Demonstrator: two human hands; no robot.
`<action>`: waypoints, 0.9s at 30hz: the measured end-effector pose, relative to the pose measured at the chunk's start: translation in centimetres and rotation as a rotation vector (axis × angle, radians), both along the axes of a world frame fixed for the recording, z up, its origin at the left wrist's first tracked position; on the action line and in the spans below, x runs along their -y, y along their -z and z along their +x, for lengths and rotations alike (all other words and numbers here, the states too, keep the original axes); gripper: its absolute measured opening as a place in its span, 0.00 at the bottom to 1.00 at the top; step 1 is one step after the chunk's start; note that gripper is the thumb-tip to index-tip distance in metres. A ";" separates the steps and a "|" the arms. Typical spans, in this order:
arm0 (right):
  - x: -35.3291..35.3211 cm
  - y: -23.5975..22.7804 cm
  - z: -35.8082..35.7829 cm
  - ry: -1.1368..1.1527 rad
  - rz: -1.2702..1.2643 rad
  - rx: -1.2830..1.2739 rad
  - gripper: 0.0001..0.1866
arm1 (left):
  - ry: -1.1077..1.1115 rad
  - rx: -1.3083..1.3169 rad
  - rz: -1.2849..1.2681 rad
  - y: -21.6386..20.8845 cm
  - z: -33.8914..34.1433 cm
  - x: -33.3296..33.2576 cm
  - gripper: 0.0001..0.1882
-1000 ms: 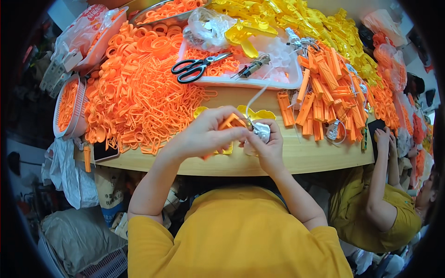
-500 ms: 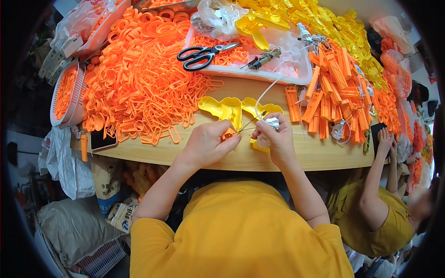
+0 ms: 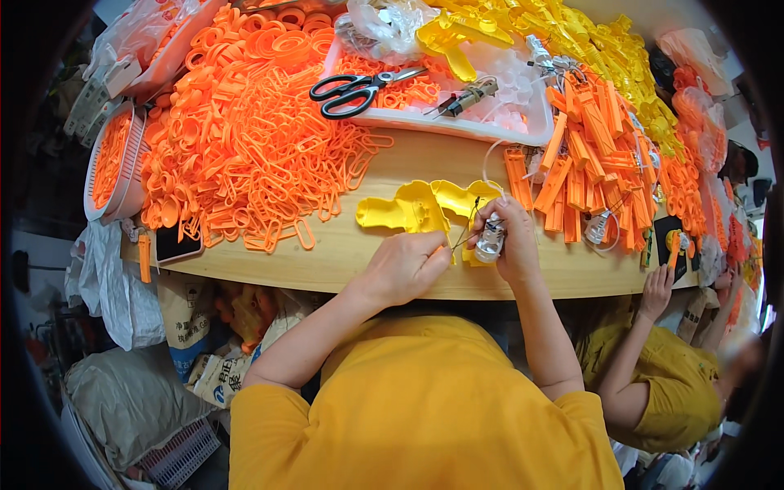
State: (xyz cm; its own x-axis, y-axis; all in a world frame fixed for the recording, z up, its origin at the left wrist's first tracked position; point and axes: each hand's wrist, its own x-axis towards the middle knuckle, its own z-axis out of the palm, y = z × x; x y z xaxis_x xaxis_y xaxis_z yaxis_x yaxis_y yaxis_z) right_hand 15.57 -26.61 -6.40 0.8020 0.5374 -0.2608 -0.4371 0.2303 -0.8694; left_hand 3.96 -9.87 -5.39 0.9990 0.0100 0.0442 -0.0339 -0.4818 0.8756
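My left hand (image 3: 406,265) is closed in a pinch at the end of thin dark wires (image 3: 462,239), over the near part of the wooden table. What else sits inside its fingers is hidden. My right hand (image 3: 518,245) grips a small silvery, clear cylindrical part (image 3: 490,238), from which the dark wires run toward my left hand. A white cord (image 3: 487,163) rises behind the right fingers. Just beyond both hands lie a yellow molded shell half (image 3: 404,209) and another yellow shell half (image 3: 464,198), both hollow side up and partly covered by my hands.
Orange clips and rings (image 3: 278,163) are heaped at the left. A white tray (image 3: 392,122) holds scissors (image 3: 359,91) and a cutter-like tool (image 3: 468,96). Orange rectangular cases (image 3: 576,175) and yellow shells (image 3: 604,73) pile up right. A co-worker's hand (image 3: 656,290) is at the right edge.
Both my hands have shifted right, with the silvery part now more upright and plainly seen. The orange piece in my left fingers is no longer visible. The co-worker's hands have moved apart.
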 end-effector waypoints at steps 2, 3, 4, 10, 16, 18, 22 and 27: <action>0.5 -0.3 0.1 -0.041 0.014 -0.016 0.14 | 0.026 -0.008 -0.087 -0.3 0.1 0.1 0.13; 0.8 -0.3 0.1 -0.082 0.031 -0.030 0.14 | 0.053 -0.015 -0.171 -0.4 0.2 0.2 0.14; 1.0 -0.2 0.2 -0.081 0.030 -0.031 0.14 | 0.074 0.015 -0.189 -0.6 0.3 0.0 0.10; 1.1 0.1 -0.6 -0.324 0.379 -0.151 0.14 | -0.114 0.296 0.315 -2.5 0.3 -0.4 0.09; 0.0 -0.1 -1.8 -0.470 0.438 -0.338 0.14 | -0.082 0.295 -0.059 -1.5 0.2 0.1 0.17; 0.0 -0.2 -1.7 -0.485 0.429 -0.320 0.15 | -0.078 0.274 -0.075 -1.4 0.0 -0.1 0.15; -0.4 -0.7 -1.4 -0.474 0.268 -0.219 0.15 | -0.101 0.293 0.010 -1.3 -0.3 -0.4 0.11; -2.8 -3.6 0.1 -0.419 -0.003 -0.035 0.16 | -0.182 0.328 0.118 -1.4 0.0 -1.5 0.09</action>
State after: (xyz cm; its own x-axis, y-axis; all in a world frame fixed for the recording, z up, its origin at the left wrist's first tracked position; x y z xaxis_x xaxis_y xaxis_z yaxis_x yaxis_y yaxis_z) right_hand 15.64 -23.81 -2.79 0.5047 0.8145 -0.2862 -0.5215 0.0234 -0.8529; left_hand 3.91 -8.34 -3.95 0.9141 0.1614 0.3720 -0.2072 -0.6026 0.7707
